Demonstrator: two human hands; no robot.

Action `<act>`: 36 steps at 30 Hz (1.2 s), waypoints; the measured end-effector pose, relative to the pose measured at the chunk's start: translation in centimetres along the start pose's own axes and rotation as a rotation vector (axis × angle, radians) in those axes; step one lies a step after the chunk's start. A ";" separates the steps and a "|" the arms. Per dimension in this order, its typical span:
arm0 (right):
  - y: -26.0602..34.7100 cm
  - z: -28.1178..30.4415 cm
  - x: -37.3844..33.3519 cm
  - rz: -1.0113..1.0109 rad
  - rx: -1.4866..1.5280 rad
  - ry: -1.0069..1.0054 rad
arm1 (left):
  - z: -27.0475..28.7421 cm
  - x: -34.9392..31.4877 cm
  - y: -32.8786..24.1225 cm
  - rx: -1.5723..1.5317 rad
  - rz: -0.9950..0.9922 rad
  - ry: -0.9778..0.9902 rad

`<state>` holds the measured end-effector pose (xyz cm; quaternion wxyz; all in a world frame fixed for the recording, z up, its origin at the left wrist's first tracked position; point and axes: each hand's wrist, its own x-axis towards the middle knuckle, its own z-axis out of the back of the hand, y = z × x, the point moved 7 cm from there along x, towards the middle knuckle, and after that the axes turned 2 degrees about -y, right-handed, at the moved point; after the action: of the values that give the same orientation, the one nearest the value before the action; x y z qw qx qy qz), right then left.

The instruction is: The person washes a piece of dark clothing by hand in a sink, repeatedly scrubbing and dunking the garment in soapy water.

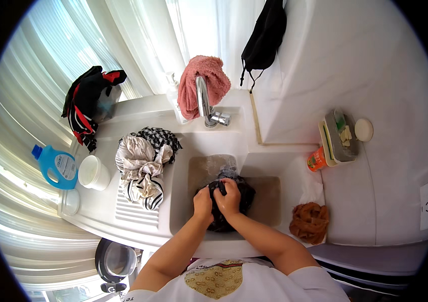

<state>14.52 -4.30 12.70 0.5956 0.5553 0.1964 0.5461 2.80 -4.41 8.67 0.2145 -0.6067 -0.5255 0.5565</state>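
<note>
Both my hands are down in the sink basin (181, 201), close together on a wet black cloth garment (245, 194). My left hand (203, 205) grips its left side with curled fingers. Pressed around a bunched fold at the top is my right hand (228, 197). The garment lies partly in murky water (267, 196), with some suds (219, 163) behind it. A chrome faucet (203, 98) stands at the back of the basin, a pink towel (189, 90) draped over it. Whether water runs from the spout, I cannot make out.
Crumpled light and patterned clothes (136, 156) lie on the washboard (133, 214) at left. Beyond are a white tub (93, 172), a blue detergent bottle (58, 166) and black-and-red cloth (86, 100). At right sit a brown cloth (309, 223) and a wall-mounted soap holder (342, 138). A black mask (264, 40) hangs behind.
</note>
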 end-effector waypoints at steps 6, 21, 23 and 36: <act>2.1 -1.5 -0.4 0.023 0.128 -0.003 | 1.5 2.3 2.6 -0.262 0.273 -0.037; -10.3 -6.5 6.7 -0.131 -0.414 0.245 | 4.3 11.7 1.6 0.572 0.195 -0.081; -11.3 -7.6 7.3 -0.098 -0.501 0.247 | 3.9 14.0 0.6 0.909 -0.202 -0.129; -17.0 -12.8 3.4 0.106 -0.897 0.762 | 0.8 16.4 3.9 1.542 -0.659 -0.048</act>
<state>12.22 8.05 -4.83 0.6315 0.0226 0.1183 0.7659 0.80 8.34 -2.22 0.7097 -0.0934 -0.1524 0.6814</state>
